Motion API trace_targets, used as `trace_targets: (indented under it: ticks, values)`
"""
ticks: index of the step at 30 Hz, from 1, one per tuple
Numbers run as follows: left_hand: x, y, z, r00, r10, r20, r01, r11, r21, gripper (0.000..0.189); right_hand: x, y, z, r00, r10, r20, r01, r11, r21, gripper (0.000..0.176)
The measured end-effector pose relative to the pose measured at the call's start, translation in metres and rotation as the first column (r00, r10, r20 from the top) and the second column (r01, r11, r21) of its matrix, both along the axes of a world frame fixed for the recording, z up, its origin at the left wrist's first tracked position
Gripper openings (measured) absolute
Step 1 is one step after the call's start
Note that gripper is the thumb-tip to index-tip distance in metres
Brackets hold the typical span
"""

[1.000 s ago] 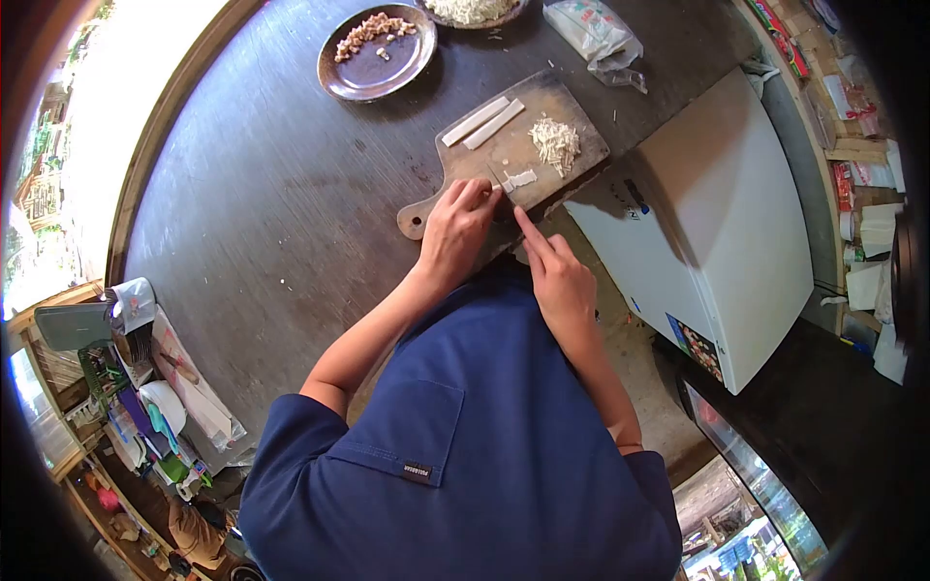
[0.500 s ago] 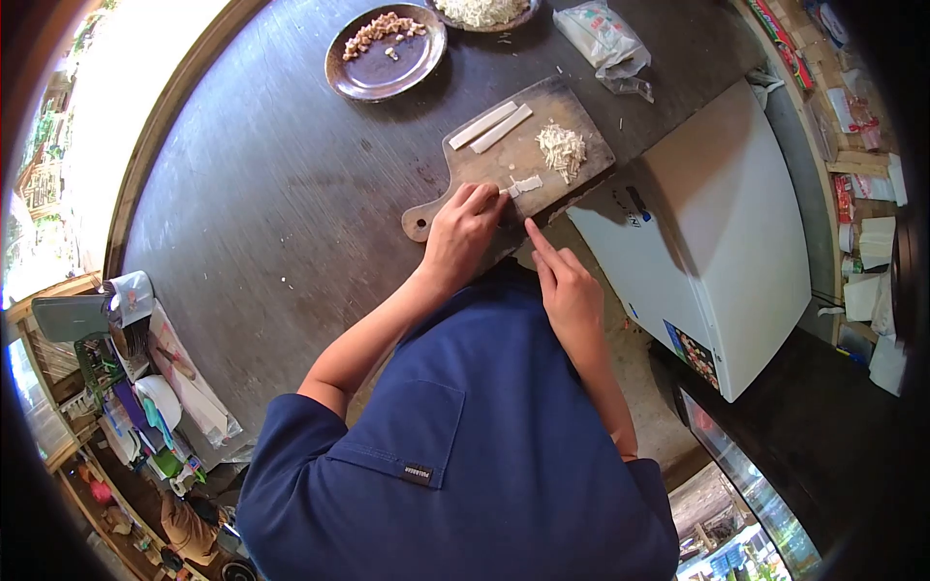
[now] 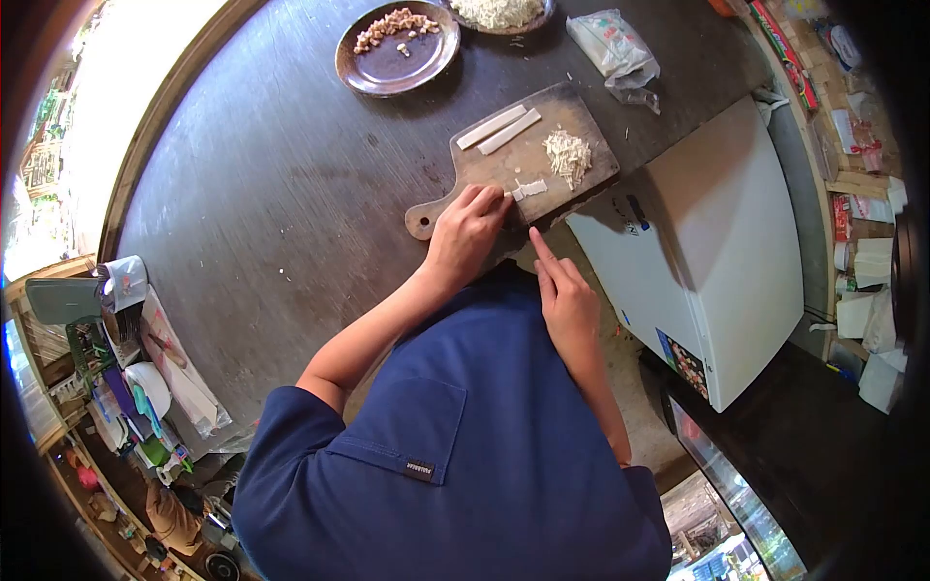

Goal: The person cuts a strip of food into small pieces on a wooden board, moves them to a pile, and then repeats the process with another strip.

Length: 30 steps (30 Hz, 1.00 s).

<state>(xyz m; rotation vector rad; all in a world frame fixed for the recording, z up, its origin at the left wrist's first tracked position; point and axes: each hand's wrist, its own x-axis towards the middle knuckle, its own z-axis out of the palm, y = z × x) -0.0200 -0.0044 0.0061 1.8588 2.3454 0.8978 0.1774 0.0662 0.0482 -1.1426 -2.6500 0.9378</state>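
A wooden cutting board [image 3: 484,174] with a holed handle lies at the table's near edge. My left hand [image 3: 470,228] is closed over its near side, fingertips pinching a pale piece, mostly hidden, beside thin cut slices [image 3: 529,190]. My right hand [image 3: 570,298] is curled with its index finger stretched toward the board's edge. It grips a knife [image 3: 520,215], of which only a dark sliver of blade shows; the handle is hidden. Two long pale strips [image 3: 509,131] lie on the far side of the board, and a heap of fine pale shreds [image 3: 568,158] sits at its right.
Beyond the board stand a brown plate [image 3: 387,82] of small diced pieces and a second plate heaped with white shreds [image 3: 497,12]. A plastic bag [image 3: 615,50] lies to their right. A white chest freezer [image 3: 717,252] adjoins the dark table [image 3: 291,184]. Utensils crowd the left edge.
The view has shifted slightly, moving the board and plates a little to the right in the picture. Both hands keep nearly the same pose over the board.
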Motion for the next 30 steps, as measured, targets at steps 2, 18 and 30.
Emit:
trace_targets:
  ticks: [2,18,30]
  values:
    - [-0.001,0.002,-0.003,1.0,-0.003,-0.01,0.004,0.999,0.034,0.036,-0.002,0.0,-0.01,0.999,-0.021,-0.044,0.021,1.0,0.004,0.049]
    - [0.004,0.001,0.0,0.997,0.08,0.012,-0.081,0.992,0.099,0.031,-0.018,0.009,-0.014,0.997,0.005,-0.079,-0.006,1.0,-0.017,0.05]
    - [0.005,0.001,-0.004,0.996,0.088,0.011,-0.088,0.992,0.093,0.03,-0.017,0.009,-0.01,0.998,0.033,-0.059,-0.033,0.999,0.002,0.052]
